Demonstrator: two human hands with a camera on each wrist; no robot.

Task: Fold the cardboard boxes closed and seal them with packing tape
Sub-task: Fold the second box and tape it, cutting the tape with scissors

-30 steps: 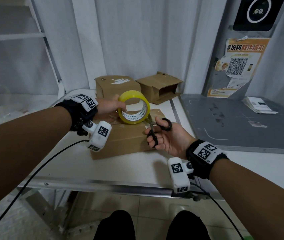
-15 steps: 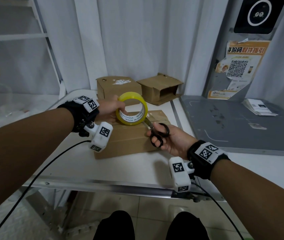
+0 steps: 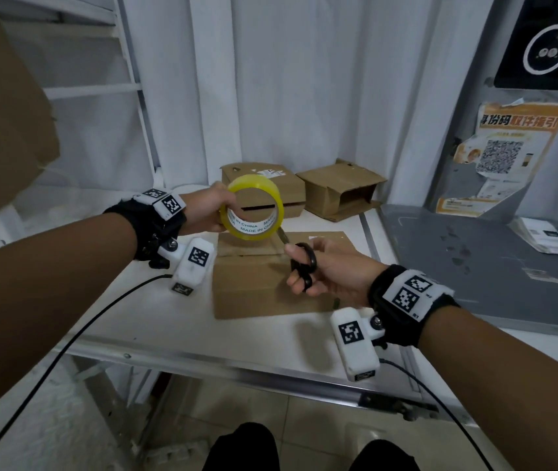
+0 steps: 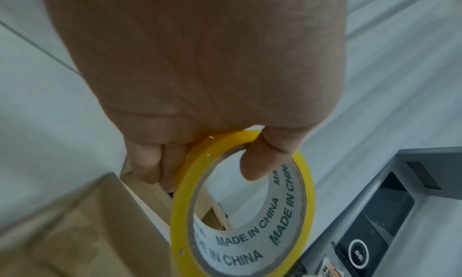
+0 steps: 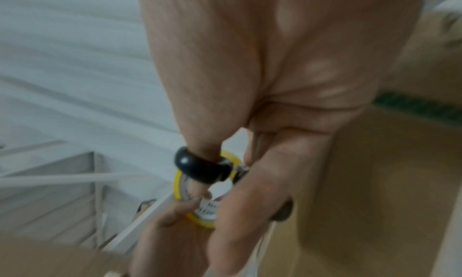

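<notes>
My left hand (image 3: 213, 209) grips the yellow tape roll (image 3: 252, 207) above the table (image 3: 155, 314), thumb hooked inside the core, fingers curled round the outside. My right hand (image 3: 332, 270) holds the black-handled scissors (image 3: 299, 261), thumb through one loop and fingers curled round the other; the blades point up toward the bottom of the roll.

Under both hands lies the box (image 3: 270, 277) I am sealing, flat on the table, flaps folded shut; I cannot see inside it. Behind it stand two more boxes: the back left box (image 3: 287, 192) shows a dark slot in its front, and the back right box (image 3: 342, 188), lying tilted, gapes open at the front, interior dark.
</notes>
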